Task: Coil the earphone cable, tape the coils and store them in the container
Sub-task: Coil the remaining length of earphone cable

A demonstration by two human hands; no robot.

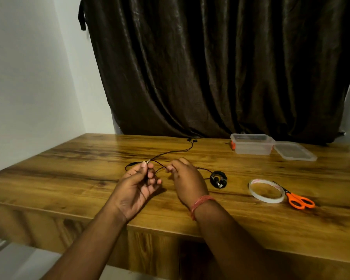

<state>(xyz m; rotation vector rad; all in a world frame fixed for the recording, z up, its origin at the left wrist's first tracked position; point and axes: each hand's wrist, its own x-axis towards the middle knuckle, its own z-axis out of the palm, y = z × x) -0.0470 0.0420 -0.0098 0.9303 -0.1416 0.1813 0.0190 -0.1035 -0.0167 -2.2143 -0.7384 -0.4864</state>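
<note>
Thin black earphone cable (171, 152), mid-frame, is pinched by both hands' fingers (150, 174), bare wooden surface (69, 168) stretching left to its edge.

Level: dim indoor light is falling from above and the left.
Wall (28, 77): is showing as the brightest area.
Curtain (220, 67): is catching a soft sheen on its folds.
Table (69, 168): is giving mild glare; hands are casting faint shadows.
Edges: wide-angle lens is bending lines; bottom corners are blurring.
</note>
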